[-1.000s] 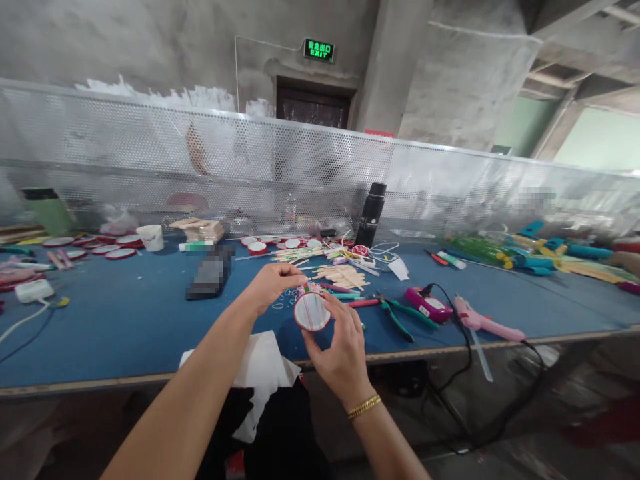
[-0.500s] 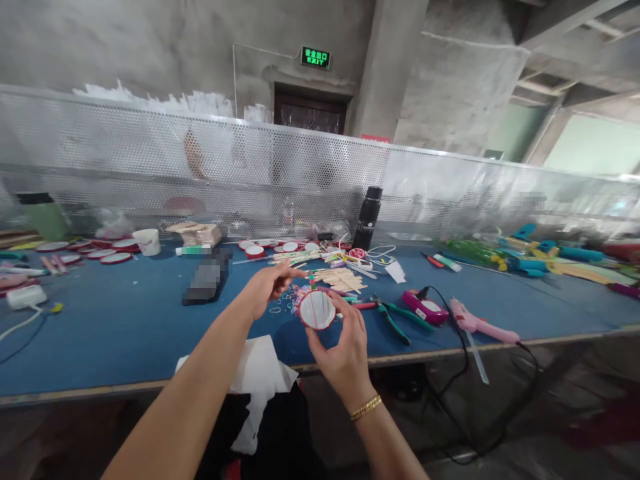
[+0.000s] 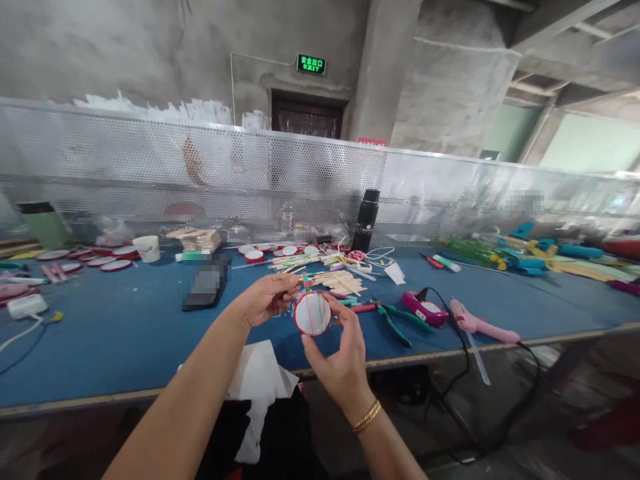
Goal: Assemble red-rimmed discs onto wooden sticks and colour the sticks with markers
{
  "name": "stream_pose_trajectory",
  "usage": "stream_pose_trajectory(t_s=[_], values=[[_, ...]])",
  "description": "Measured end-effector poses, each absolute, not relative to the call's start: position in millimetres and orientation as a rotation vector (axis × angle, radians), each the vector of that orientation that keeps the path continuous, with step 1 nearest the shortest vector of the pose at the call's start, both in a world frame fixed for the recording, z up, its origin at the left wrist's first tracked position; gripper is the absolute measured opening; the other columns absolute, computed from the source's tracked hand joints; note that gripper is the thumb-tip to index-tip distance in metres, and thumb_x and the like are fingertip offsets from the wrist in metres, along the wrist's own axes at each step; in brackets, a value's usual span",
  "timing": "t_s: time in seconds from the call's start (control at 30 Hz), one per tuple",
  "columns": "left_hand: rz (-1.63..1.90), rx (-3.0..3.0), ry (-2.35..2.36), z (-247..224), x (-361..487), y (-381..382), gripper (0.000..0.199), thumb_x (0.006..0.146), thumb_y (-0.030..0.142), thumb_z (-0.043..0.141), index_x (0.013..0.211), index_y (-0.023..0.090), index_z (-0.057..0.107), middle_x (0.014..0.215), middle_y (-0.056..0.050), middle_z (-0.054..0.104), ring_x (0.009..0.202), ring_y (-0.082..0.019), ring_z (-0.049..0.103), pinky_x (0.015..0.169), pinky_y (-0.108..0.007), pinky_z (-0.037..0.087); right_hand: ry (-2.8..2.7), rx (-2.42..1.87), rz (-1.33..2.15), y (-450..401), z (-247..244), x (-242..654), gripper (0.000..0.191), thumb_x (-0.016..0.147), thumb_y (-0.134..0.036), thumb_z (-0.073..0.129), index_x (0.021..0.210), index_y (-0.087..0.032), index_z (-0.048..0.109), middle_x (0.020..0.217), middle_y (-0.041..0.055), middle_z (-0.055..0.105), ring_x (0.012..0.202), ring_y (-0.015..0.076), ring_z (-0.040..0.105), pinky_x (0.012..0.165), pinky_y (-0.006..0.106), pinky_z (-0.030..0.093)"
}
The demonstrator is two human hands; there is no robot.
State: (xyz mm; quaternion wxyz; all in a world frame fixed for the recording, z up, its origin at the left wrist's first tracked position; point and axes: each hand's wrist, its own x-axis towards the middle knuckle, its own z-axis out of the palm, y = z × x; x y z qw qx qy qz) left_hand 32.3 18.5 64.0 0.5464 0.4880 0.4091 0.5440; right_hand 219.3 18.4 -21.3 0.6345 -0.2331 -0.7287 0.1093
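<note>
A round white disc with a red rim (image 3: 312,314) is held up over the table's front part, a thin line running down its face. My right hand (image 3: 345,347) grips it by the right and lower edge between thumb and fingers. At the top of the disc stands a small red and green piece (image 3: 307,283). My left hand (image 3: 273,297) has its fingers pinched together beside that piece; what they hold, if anything, is too small to tell. Behind the disc lie small coloured bands, partly hidden.
Wooden sticks (image 3: 340,281), green-handled pliers (image 3: 395,323), a magenta device (image 3: 424,309) and a pink glue gun (image 3: 480,325) lie on the blue table (image 3: 125,333). A black bottle (image 3: 367,221) stands behind; a phone (image 3: 207,283) lies left. White paper (image 3: 263,373) hangs at the front edge.
The disc has moved slightly left and down, its face turned a little. My left index finger, stretched out before, is now drawn in to a pinch by the coloured piece.
</note>
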Motion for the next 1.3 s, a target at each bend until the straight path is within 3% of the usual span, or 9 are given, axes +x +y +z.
stream_pose_trajectory(t_s=[0.63, 0.77, 0.93, 1.03, 1.13, 1.3], values=[[1.311, 1.176, 0.937, 68.2, 34.1, 13.5, 0.03, 0.073, 0.034, 0.083, 0.072, 0.015, 0.06, 0.064, 0.004, 0.042, 0.055, -0.007, 0.032, 0.048, -0.022, 0.023, -1.665, -0.525, 0.253, 15.0, -16.3, 219.4, 0.056, 0.082, -0.028, 0.072, 0.133, -0.02, 0.052, 0.135, 0.0159, 0.064, 0.122, 0.0308, 0.063, 0.098, 0.051, 0.055], [1.311, 1.116, 0.881, 68.5, 32.1, 14.0, 0.032, 0.072, 0.039, 0.082, 0.084, 0.013, 0.069, 0.069, 0.002, 0.047, 0.056, -0.007, 0.033, 0.046, -0.021, 0.022, -1.632, -0.521, 0.26, 14.8, -13.9, 220.8, 0.058, 0.082, -0.028, 0.072, 0.135, -0.02, 0.051, 0.133, 0.0166, 0.064, 0.119, 0.031, 0.063, 0.095, 0.05, 0.056], [1.429, 1.016, 0.938, 66.0, 28.3, 21.0, 0.039, 0.07, 0.034, 0.085, 0.102, 0.013, 0.077, 0.078, -0.003, 0.055, 0.063, -0.008, 0.046, 0.047, -0.017, 0.03, -1.605, -0.546, 0.175, 20.2, -11.5, 224.2, 0.054, 0.083, -0.028, 0.073, 0.132, -0.02, 0.051, 0.135, 0.0171, 0.063, 0.122, 0.0315, 0.062, 0.097, 0.052, 0.055], [1.625, 0.933, 1.119, 62.8, 25.1, 28.6, 0.031, 0.061, 0.024, 0.088, 0.087, 0.011, 0.076, 0.069, 0.002, 0.049, 0.056, -0.005, 0.042, 0.045, -0.014, 0.028, -1.629, -0.554, 0.091, 26.6, -11.3, 225.1, 0.054, 0.084, -0.028, 0.073, 0.132, -0.02, 0.049, 0.137, 0.0175, 0.062, 0.124, 0.0318, 0.061, 0.099, 0.054, 0.053], [1.75, 0.902, 1.184, 60.3, 20.8, 34.0, 0.029, 0.057, 0.024, 0.088, 0.077, 0.011, 0.071, 0.065, 0.004, 0.045, 0.052, -0.003, 0.036, 0.043, -0.013, 0.024, -1.659, -0.546, 0.024, 33.1, -12.0, 224.6, 0.055, 0.085, -0.027, 0.072, 0.134, -0.02, 0.048, 0.136, 0.0175, 0.062, 0.125, 0.031, 0.06, 0.1, 0.054, 0.052], [1.931, 0.887, 1.283, 59.5, 15.5, 35.6, 0.028, 0.064, 0.033, 0.08, 0.068, 0.016, 0.057, 0.061, 0.006, 0.042, 0.049, -0.004, 0.032, 0.044, -0.016, 0.021, -1.684, -0.577, 0.01, 43.2, -13.3, 222.4, 0.058, 0.084, -0.027, 0.073, 0.136, -0.019, 0.048, 0.134, 0.0161, 0.063, 0.123, 0.0304, 0.06, 0.103, 0.054, 0.051]])
